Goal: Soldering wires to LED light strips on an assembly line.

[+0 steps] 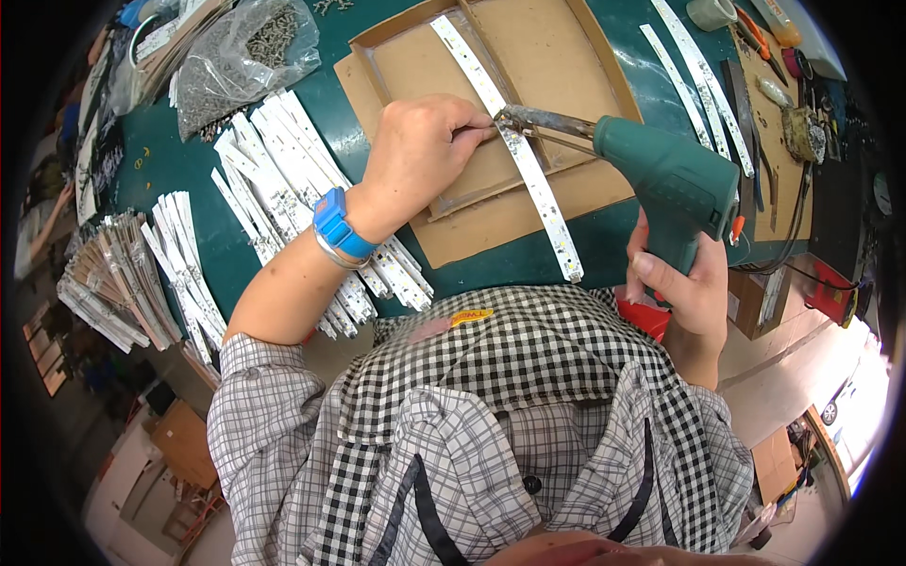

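A long white LED strip board lies slantwise over a cardboard tray on the green table. My right hand is wrapped round the grip of a green soldering gun, whose dark tip meets the strip near its middle. Just left of that tip, my left hand is closed in a pinch at the strip's edge. Whatever sits between its thumb and finger is too small to make out. A blue watch is on my left wrist.
Heaped strip boards lie left of the tray, with bundled strips farther left. A clear bag of small metal parts stands behind them. More strips and pliers lie at the right. A red container shows below the table edge.
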Demonstrator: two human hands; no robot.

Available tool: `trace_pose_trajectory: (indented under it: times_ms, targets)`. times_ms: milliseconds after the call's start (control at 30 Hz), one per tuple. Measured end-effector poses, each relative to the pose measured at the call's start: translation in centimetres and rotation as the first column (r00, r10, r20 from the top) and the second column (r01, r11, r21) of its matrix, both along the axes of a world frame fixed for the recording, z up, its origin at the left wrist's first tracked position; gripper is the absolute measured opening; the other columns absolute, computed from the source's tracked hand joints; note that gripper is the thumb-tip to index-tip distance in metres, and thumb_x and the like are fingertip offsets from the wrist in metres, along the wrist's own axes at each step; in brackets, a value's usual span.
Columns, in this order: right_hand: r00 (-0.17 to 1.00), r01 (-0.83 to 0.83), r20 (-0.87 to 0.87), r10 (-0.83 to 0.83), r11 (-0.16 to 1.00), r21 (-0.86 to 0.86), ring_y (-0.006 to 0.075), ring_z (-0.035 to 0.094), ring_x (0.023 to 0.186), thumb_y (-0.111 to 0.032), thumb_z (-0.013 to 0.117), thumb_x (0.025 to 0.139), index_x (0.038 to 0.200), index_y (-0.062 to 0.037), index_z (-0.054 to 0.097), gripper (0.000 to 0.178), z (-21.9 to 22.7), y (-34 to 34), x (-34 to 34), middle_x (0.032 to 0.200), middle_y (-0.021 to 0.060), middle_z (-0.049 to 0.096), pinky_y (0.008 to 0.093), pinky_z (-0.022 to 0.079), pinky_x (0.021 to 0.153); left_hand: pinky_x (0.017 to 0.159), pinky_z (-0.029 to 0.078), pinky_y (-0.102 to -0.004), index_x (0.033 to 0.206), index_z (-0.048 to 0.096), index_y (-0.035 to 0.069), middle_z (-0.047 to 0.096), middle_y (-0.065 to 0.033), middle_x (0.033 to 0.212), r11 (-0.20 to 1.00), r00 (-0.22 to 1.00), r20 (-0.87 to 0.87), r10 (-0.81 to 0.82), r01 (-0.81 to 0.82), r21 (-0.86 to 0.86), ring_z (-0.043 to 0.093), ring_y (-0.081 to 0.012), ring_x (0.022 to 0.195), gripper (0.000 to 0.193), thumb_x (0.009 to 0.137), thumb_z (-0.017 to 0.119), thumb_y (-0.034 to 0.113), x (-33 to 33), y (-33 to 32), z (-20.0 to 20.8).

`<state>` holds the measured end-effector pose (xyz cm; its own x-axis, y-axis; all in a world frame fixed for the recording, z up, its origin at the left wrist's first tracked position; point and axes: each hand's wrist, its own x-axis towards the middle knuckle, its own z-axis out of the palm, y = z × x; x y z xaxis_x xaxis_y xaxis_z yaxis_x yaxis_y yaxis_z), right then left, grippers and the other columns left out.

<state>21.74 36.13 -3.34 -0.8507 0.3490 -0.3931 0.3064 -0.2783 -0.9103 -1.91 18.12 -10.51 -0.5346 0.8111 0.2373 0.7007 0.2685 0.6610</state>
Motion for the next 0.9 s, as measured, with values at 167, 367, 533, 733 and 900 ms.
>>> trace_pose_trajectory:
  times_ms: [167, 367, 533, 733, 900]
  targets:
    - [0.995, 0.058, -0.084, -0.06, 0.998, -0.031, 0.0153, 0.062, 0.057, -0.004, 0.074, 0.08, 0.121, 0.0101, 0.052, 0.049, 0.4, 0.4, -0.1, 0.085, 0.0147, 0.064, 0.0255, 0.05, 0.048, 0.064, 0.057, -0.0288, 0.085, 0.075, 0.001, 0.074, -0.0108, 0.083, 1.0, 1.0, 0.023, -0.005, 0.005, -0.006, 0.072, -0.0221, 0.071, 0.008, 0.077, 0.077, 0.002, 0.0, -0.1, -0.1]
    - [0.959, 0.153, -0.234, -0.158, 0.987, -0.037, 0.0153, 0.053, 0.045, -0.017, 0.076, 0.077, 0.131, 0.0175, 0.039, 0.074, -0.3, 0.9, -0.3, 0.076, 0.0154, 0.056, 0.0232, 0.045, 0.038, 0.064, 0.057, -0.0283, 0.086, 0.076, 0.001, 0.075, -0.0101, 0.084, 1.0, 1.0, 0.027, -0.002, 0.001, 0.031, 0.072, -0.0212, 0.072, 0.009, 0.078, 0.078, 0.003, 0.1, 0.0, -0.1]
    - [0.935, 0.173, -0.303, -0.183, 0.983, -0.058, 0.0139, 0.053, 0.045, -0.021, 0.075, 0.08, 0.135, 0.0174, 0.035, 0.078, -0.6, 1.4, -0.1, 0.072, 0.0107, 0.053, 0.0215, 0.045, 0.039, 0.064, 0.057, -0.0282, 0.086, 0.076, 0.002, 0.075, -0.0102, 0.084, 1.0, 1.0, 0.028, -0.003, 0.002, 0.022, 0.072, -0.0212, 0.071, 0.009, 0.078, 0.078, 0.003, 0.1, 0.0, 0.2]
    - [0.89, 0.193, -0.413, -0.193, 0.98, -0.044, 0.0147, 0.054, 0.045, -0.019, 0.074, 0.081, 0.136, 0.0179, 0.034, 0.077, -0.4, 3.5, 0.8, 0.07, 0.0095, 0.052, 0.022, 0.043, 0.041, 0.063, 0.056, -0.0287, 0.089, 0.074, 0.003, 0.074, -0.0103, 0.082, 0.998, 1.0, 0.002, -0.031, 0.031, -0.05, 0.071, -0.022, 0.069, 0.014, 0.077, 0.079, 0.007, -0.2, -0.2, 1.8]
    - [0.832, 0.359, -0.475, -0.286, 0.931, 0.068, 0.0168, 0.055, 0.05, -0.01, 0.067, 0.085, 0.137, 0.0172, 0.036, 0.066, 0.1, 5.6, 1.9, 0.074, 0.0116, 0.055, 0.0243, 0.045, 0.046, 0.072, 0.056, -0.0393, 0.089, 0.069, 0.005, 0.072, -0.0104, 0.088, 0.989, 0.987, -0.145, -0.073, 0.052, -0.14, 0.068, -0.0311, 0.081, 0.017, 0.073, 0.075, 0.004, -0.3, -0.7, 4.9]
